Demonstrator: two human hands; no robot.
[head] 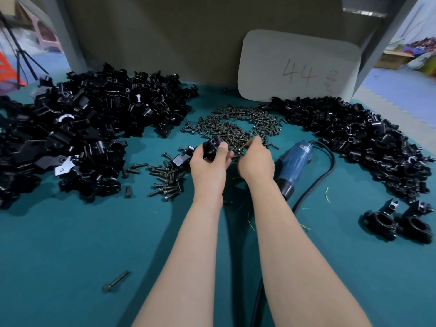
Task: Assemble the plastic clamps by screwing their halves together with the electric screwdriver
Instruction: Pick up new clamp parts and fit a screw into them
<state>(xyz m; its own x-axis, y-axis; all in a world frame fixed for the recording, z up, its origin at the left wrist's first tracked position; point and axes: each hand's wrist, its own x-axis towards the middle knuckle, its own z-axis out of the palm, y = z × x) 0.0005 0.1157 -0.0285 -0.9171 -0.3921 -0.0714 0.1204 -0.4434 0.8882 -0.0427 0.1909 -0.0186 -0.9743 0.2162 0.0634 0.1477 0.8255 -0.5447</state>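
Your two bare forearms reach out over the teal surface (70,244), with one loose bolt (115,281) lying alone to their left. Your left hand (208,161) has its fingers clamped on a black clamp piece (213,147), held just above the surface. Your right hand (256,159) sits at the near edge of the central screw pile (236,123), fingers curled together; whether they hold a screw cannot be told. Just right of that hand lies the blue electric screwdriver (295,164) on its side, cord (316,182) looping behind it. Large heaps of black clamp halves lie far left (82,128) and far right (354,135). Two assembled clamps (398,223) stand at near right. A card (299,67) marked 44 leans at the back.
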